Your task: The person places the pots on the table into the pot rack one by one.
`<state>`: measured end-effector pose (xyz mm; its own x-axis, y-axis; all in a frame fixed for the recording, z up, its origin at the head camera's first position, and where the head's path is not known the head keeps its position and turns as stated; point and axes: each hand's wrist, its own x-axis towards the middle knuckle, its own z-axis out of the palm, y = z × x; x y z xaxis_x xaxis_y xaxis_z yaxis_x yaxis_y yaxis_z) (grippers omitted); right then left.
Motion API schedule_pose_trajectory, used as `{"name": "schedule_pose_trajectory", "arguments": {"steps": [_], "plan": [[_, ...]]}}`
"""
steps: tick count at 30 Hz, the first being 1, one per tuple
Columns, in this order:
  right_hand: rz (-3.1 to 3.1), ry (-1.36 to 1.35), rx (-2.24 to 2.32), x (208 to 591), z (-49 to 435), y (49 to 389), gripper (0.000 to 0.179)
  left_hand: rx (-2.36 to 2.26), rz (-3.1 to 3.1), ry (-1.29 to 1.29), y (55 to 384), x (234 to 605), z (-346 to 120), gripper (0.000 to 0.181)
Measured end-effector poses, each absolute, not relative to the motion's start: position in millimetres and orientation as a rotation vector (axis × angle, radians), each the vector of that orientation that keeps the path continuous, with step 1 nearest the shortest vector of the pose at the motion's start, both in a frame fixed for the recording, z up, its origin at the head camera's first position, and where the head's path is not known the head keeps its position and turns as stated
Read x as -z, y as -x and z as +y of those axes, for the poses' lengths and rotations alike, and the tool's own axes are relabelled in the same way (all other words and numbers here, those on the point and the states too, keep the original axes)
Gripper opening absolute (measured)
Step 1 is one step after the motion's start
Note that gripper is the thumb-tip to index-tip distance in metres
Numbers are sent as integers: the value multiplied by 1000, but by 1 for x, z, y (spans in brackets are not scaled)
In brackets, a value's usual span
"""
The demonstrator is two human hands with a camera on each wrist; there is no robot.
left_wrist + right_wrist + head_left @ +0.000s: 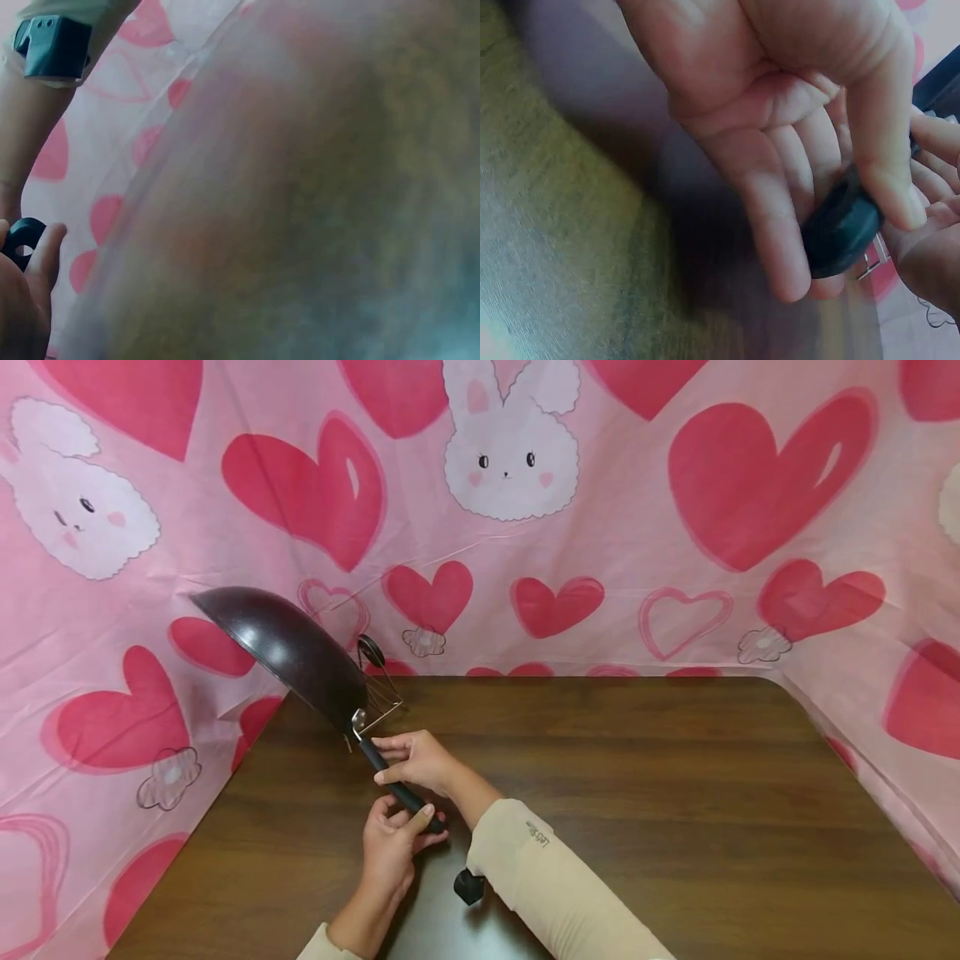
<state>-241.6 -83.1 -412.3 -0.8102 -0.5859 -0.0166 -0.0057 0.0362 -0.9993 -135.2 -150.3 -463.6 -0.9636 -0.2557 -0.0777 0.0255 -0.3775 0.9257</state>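
Observation:
A dark wok [288, 647] is held up over the table's far left corner, tilted, its long black handle slanting toward me. My right hand [427, 764] pinches the handle near the metal neck, thumb below and fingers above. Nearer the end, my left hand [390, 843] grips the handle with the thumb on top. The right wrist view shows fingers and a thumb about the rounded handle end [847, 232]. At the left wrist view's lower left, the handle end [22, 236] shows its hole beside a hand; much of that view is blurred.
A thin wire rack [386, 697] with a dark round part stands behind the wok, partly hidden. Beneath everything is a brown wooden table [637, 793]. Pink cloth [615, 535] with hearts and rabbits surrounds it. A black wrist device [468, 887] sits below the right sleeve.

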Motion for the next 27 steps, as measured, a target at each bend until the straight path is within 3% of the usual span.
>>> {"name": "schedule_pose_trajectory", "arguments": {"steps": [8, 15, 27], "plan": [[2009, 673, 1798, 424, -85, 238, 49, 2403, -1726, -422, 139, 473, -161, 46], [2048, 645, 1830, 430, -86, 240, 44, 2234, -1795, -527, 141, 475, -160, 59], [1896, 537, 2010, 435, -63, 239, 40, 2177, -1760, -521, 136, 476, -165, 66]]}}
